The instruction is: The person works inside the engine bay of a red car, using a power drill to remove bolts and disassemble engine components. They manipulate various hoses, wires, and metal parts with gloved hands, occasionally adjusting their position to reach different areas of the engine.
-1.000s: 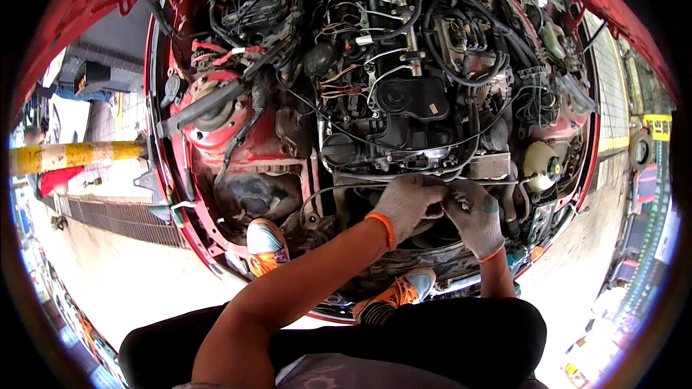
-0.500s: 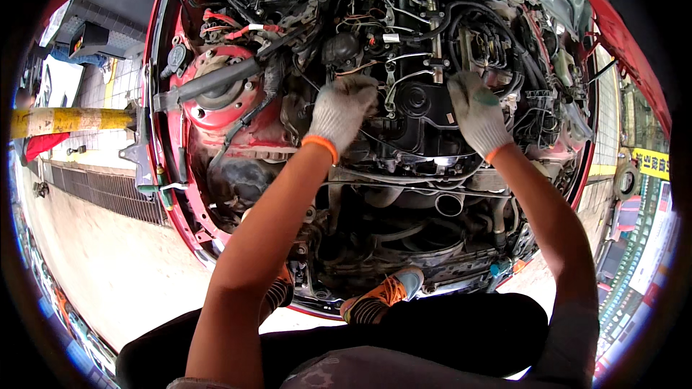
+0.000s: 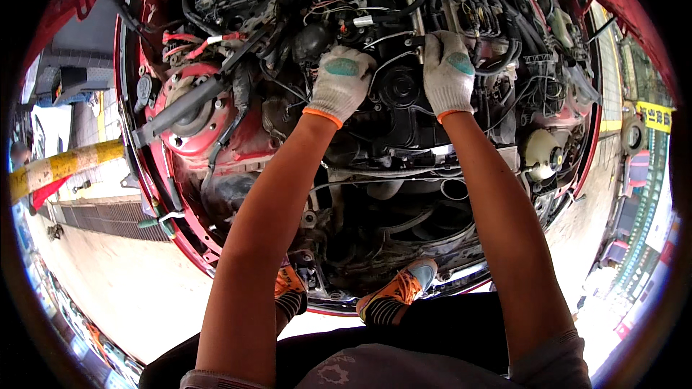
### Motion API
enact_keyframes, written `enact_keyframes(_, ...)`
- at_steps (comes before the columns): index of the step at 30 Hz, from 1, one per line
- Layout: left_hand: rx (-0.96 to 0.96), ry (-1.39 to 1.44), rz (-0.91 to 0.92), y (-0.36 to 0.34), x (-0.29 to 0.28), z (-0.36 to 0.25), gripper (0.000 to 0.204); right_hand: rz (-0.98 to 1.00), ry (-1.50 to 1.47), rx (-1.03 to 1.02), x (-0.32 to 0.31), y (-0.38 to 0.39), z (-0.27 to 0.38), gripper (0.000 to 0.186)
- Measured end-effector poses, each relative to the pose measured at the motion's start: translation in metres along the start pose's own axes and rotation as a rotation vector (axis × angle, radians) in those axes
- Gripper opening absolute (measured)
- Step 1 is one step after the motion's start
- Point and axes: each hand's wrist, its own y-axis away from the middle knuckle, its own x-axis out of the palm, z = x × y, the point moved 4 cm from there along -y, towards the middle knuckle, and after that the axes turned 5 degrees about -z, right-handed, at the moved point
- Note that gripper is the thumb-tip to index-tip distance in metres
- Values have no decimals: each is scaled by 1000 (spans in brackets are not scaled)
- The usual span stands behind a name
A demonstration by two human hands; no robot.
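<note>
Both of my hands wear white knit gloves with orange cuffs and green patches on the backs, and they reach into an open engine bay. My left hand (image 3: pixel 342 81) is closed, knuckles up, beside a rounded black part (image 3: pixel 312 42) left of the engine's middle. Anything inside its curled fingers is hidden. My right hand (image 3: pixel 448 72) is closed at the engine's right side, its fingertips down by the lower end of a metal fuel rail (image 3: pixel 414 16); what they grip cannot be made out. Between the hands lie thin metal pipes (image 3: pixel 386 40) and a black engine cover (image 3: pixel 398 88).
A red strut tower (image 3: pixel 189 130) with a dark bar (image 3: pixel 176 109) across it is at left. Beyond the fender runs a yellow beam (image 3: pixel 68 168). A whitish reservoir (image 3: pixel 539 151) sits at right. My orange shoes (image 3: pixel 395 289) rest at the bay's front edge.
My right hand has moved left and farther in, closer to my left hand. My left hand has turned, showing its green patch. The view has shifted, bringing the whitish reservoir into sight.
</note>
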Motion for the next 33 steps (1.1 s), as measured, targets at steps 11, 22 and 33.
enact_keyframes(11, 65, 16, -69, 5, 7, 2, 16, -31, -57, 44, 0, -1, -6, 21)
enact_keyframes(22, 31, -28, 67, -3, 5, 4, 29, 15, -139, 143, -6, -1, -1, 28)
enact_keyframes(33, -26, -213, 28, -3, 0, -10, 26, -35, -158, 132, -7, -1, -3, 23)
